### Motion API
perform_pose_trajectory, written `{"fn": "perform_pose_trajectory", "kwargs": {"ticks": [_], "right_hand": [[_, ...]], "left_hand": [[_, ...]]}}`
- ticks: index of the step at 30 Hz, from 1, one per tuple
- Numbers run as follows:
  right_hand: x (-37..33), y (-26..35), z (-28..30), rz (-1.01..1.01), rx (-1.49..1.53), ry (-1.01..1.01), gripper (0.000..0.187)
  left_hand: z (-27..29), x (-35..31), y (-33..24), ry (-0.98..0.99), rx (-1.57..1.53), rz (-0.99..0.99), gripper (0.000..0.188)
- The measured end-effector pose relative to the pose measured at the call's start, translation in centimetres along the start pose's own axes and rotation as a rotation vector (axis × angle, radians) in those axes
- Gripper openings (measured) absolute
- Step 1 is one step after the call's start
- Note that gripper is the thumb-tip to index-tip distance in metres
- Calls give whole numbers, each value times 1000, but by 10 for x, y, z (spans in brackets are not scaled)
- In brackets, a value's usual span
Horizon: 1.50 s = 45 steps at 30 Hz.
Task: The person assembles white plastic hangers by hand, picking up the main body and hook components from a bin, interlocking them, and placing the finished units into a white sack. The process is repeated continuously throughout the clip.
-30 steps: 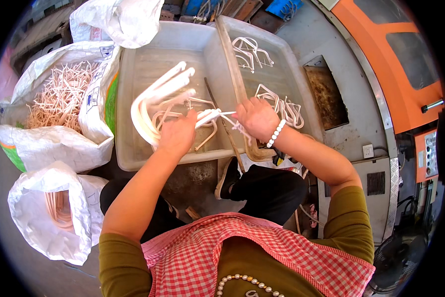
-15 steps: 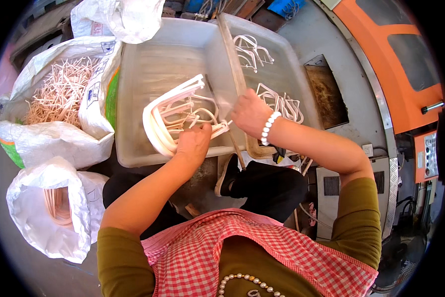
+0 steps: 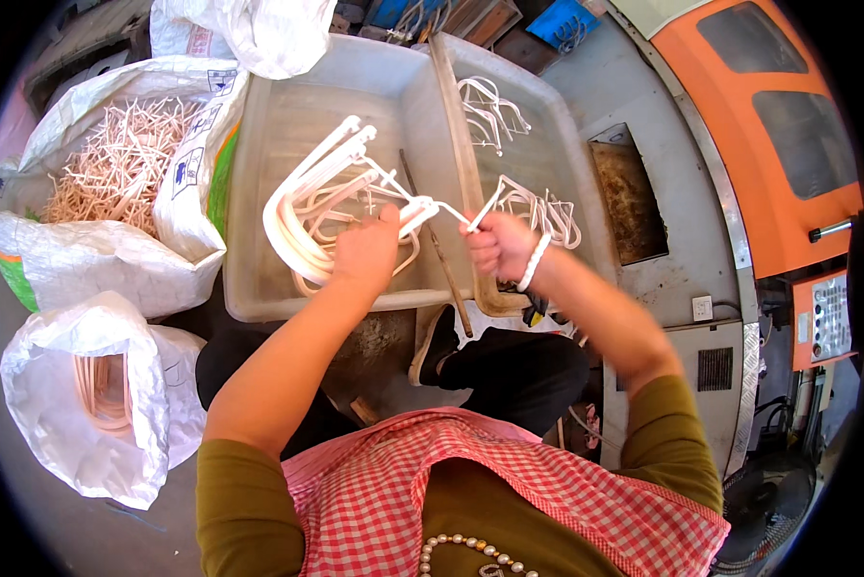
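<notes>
My left hand [image 3: 366, 252] is closed round one end of a bundle of white, U-shaped plastic pieces [image 3: 288, 216], held over the pale plastic tub [image 3: 374, 77]. Thin white plastic sprue [image 3: 451, 213] runs from the bundle's end across to my right hand [image 3: 501, 242], whose fingers are wrapped round it. Beneath the bundle, more thin white plastic pieces [image 3: 408, 264] lie in the tub. Just beyond my right hand, looped white plastic frames [image 3: 547, 213] rest in the second tub [image 3: 547, 87].
On the left stands a woven sack [image 3: 95, 264] of pinkish plastic scraps [image 3: 124, 163]; a smaller white sack [image 3: 42, 385] holds curved pieces [image 3: 105, 389]. A stick [image 3: 441, 255] leans over the tub's near edge. The orange machine [image 3: 788, 192] and a black fan [image 3: 763, 495] are at right.
My right hand has turned and now grips the sprue, which shows stretched out between my hands. The bundle has shifted slightly left, and its free ends have tipped up and leftward.
</notes>
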State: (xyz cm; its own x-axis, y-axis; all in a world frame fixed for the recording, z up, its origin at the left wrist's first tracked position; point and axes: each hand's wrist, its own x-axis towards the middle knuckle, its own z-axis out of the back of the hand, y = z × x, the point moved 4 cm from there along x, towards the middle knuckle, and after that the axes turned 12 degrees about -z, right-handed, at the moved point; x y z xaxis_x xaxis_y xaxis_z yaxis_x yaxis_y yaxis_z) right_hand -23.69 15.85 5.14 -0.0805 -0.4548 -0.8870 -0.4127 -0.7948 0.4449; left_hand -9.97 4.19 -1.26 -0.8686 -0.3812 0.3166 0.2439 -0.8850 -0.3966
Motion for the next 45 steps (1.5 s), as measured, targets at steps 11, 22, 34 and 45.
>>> {"fn": "perform_pose_trajectory", "kwargs": {"ticks": [11, 22, 34, 45], "right_hand": [[2, -69, -38, 193, 812, 211, 24], [29, -93, -29, -163, 742, 516, 33], [-67, 35, 2, 670, -48, -323, 29], [-17, 50, -6, 662, 86, -111, 22]], "left_hand": [[15, -4, -18, 109, -431, 98, 39], [10, 2, -19, 79, -347, 67, 35], [23, -3, -12, -149, -96, -261, 21], [7, -8, -21, 20, -192, -163, 34]]}}
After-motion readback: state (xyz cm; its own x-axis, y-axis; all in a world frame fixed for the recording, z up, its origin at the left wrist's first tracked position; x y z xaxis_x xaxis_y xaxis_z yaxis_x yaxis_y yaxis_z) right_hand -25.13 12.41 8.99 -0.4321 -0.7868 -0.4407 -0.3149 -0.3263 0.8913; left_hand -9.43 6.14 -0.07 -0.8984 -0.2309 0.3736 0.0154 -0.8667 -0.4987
